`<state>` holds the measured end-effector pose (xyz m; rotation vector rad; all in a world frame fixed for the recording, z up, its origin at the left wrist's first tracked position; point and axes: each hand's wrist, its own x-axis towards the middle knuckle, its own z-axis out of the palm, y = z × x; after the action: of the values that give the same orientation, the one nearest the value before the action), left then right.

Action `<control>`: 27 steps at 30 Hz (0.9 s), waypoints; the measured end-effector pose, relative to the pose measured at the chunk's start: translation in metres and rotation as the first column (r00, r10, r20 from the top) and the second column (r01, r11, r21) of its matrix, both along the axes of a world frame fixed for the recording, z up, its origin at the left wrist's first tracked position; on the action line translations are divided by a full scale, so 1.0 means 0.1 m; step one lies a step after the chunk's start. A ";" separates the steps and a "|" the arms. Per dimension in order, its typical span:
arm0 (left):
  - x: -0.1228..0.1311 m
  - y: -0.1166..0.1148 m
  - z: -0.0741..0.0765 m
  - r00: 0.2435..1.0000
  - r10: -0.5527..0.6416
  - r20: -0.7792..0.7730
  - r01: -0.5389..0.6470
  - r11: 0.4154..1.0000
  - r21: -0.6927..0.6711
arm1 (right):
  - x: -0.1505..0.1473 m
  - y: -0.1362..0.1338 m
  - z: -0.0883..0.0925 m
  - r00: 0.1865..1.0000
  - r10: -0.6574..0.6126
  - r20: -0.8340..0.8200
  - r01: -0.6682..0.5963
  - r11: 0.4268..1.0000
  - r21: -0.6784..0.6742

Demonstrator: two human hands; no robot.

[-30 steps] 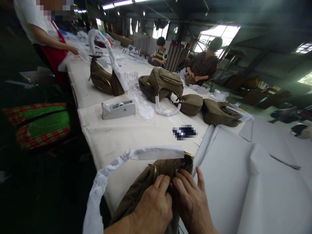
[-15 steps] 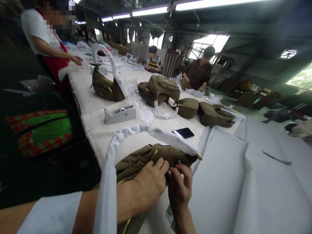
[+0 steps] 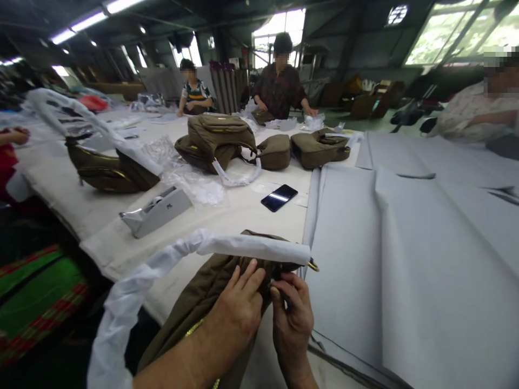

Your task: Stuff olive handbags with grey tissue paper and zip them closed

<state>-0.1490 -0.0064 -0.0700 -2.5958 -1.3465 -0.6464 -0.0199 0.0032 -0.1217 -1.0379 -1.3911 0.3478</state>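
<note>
At the near edge of the table (image 3: pixel 243 210), an olive handbag (image 3: pixel 203 292) is being gripped by the left hand (image 3: pixel 239 312), its fingers curled over the fabric. A small dark part at the bag's end is being pinched by the right hand (image 3: pixel 294 319), beneath the paper-wrapped handle (image 3: pixel 251 247).

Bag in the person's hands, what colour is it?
Olive-brown bag with gold zipper; its strap is wrapped white. Head view.

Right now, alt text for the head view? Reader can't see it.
Two bare hands work at the top edge of an olive bag: the left hand lies over the fabric, the right hand pinches beside it, under the white-wrapped strap. Beyond lie a phone, a tape dispenser and more olive bags; grey paper sheets cover the right side.
</note>
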 end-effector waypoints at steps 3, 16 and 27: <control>-0.06 0.05 -0.04 1.000 -0.017 0.024 0.020 0.995 -0.098 | 0.06 0.08 0.07 0.984 0.165 -0.068 -0.170 0.984 -0.060; 0.27 0.57 0.61 0.917 0.379 -0.122 -0.396 0.840 -0.371 | 0.16 0.34 0.52 0.962 0.159 0.224 0.001 0.814 -0.581; 0.25 0.73 0.68 0.901 0.382 -0.205 -0.432 0.744 -0.510 | 0.11 0.29 0.66 0.819 0.163 0.550 0.229 0.785 -0.575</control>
<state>-0.1242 0.0665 -0.0023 -2.4992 -2.2477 -0.0672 -0.0093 0.0325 -0.0561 -1.8363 -1.8528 0.5132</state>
